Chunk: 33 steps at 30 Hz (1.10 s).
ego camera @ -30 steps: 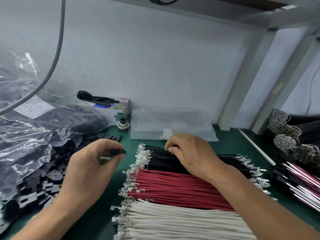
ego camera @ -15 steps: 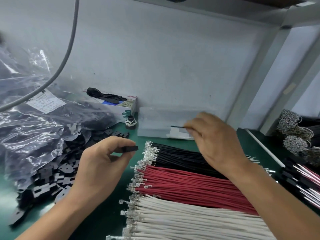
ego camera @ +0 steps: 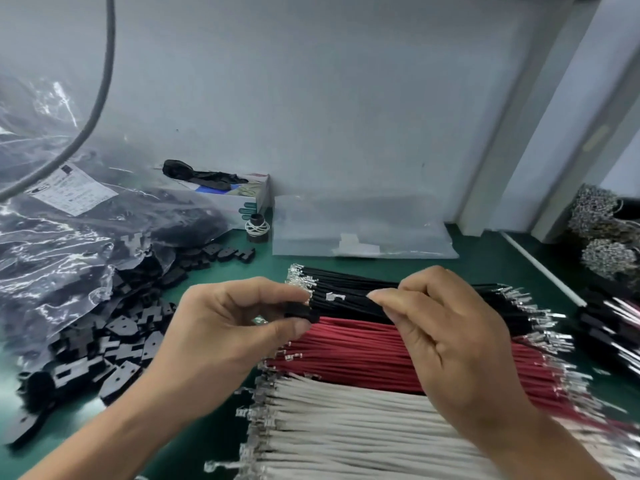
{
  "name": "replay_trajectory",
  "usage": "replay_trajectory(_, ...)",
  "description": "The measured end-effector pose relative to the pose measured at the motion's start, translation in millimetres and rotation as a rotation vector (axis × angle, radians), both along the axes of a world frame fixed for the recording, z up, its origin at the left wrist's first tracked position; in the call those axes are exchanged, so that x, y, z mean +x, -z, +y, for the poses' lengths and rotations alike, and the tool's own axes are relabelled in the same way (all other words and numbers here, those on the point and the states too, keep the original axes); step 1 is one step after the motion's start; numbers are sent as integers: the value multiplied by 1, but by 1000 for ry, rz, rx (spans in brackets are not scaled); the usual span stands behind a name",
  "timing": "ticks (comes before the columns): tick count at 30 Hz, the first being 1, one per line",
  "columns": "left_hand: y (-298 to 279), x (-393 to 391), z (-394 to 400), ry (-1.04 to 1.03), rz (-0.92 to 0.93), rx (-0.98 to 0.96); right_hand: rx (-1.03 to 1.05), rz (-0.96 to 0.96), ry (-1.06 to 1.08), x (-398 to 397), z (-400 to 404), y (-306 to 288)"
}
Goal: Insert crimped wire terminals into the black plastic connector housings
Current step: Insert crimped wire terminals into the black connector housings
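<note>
While the left hand [ego camera: 221, 327] pinches a black housing [ego camera: 301, 311] between thumb and forefinger above the wire rows mid-tabletop, the right hand [ego camera: 446, 334] pinches a black wire [ego camera: 349, 298], its terminal [ego camera: 334, 296] pointing at the housing, just apart. Below lie black wires [ego camera: 363, 282], red wires [ego camera: 363, 355], white wires [ego camera: 346, 420]. Loose housings [ego camera: 114, 344] pile toward the left edge of the green tabletop [ego camera: 485, 258].

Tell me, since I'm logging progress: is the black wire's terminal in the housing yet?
Not yet. The terminal shows bare between the hands, short of the housing pinched in the left hand.
</note>
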State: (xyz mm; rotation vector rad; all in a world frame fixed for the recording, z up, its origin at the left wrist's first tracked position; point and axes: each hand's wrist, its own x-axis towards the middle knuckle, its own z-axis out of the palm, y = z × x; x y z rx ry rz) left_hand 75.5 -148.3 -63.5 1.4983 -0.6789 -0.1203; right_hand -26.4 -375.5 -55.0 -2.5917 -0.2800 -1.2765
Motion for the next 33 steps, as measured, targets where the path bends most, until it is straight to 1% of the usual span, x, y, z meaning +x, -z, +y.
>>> replay_trajectory(2,0,-3,-1,8,-8,24,64,34,-33,-2,1,-1)
replay_trajectory(6,2,-2,-2,2,27,46,131,92,-77,-2,5,1)
replay_trajectory(8,4,-1,-2,-7,17,44,152,110,-98,-2,6,0)
replay_trajectory(16,3,-1,-2,-11,-105,52,130,184,-129,-3,9,-2)
replay_trajectory(22,0,-3,-1,-16,-222,86,196,253,-136,-2,14,-1)
replay_trajectory(25,0,-3,0,-33,-247,96,164,235,-115,-1,17,2)
replay_trajectory(29,0,-5,0,-72,-338,176,29,179,-63,0,19,1)
replay_trajectory(30,0,-4,0,-81,-341,181,25,176,-63,0,19,2)
replay_trajectory(31,0,-4,0,-79,-328,169,59,186,-73,0,19,2)
replay_trajectory(33,0,-4,0,-53,-287,133,191,232,-125,1,21,3)
